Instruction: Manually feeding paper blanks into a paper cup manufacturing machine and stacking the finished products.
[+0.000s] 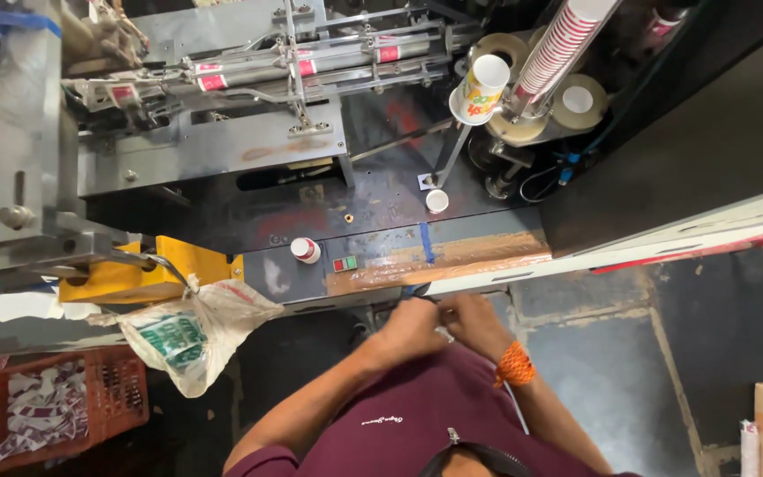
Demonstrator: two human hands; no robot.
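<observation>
I had both hands brought together just below the edge of the machine's worktop. My left hand and right hand met over something small and pale pinched between them; the fingers of both were curled inward, but I could not tell how tightly they closed or exactly what the scrap was. An orange band sat on the right wrist.

Just beyond the fingers ran a strip of brown tape and a blue tape mark, with a small red-and-green switch a little to their left. Farther ahead stood a small cup, and well beyond that a printed paper cup beside a long slanted stack of cups. Far to the left of my hands hung a plastic bag above a red crate of paper scraps.

I judged the risks plain enough: the piece was tiny and could slip from the fingers to the dark floor, and working so near the switch, a stray knuckle might have nudged it.
</observation>
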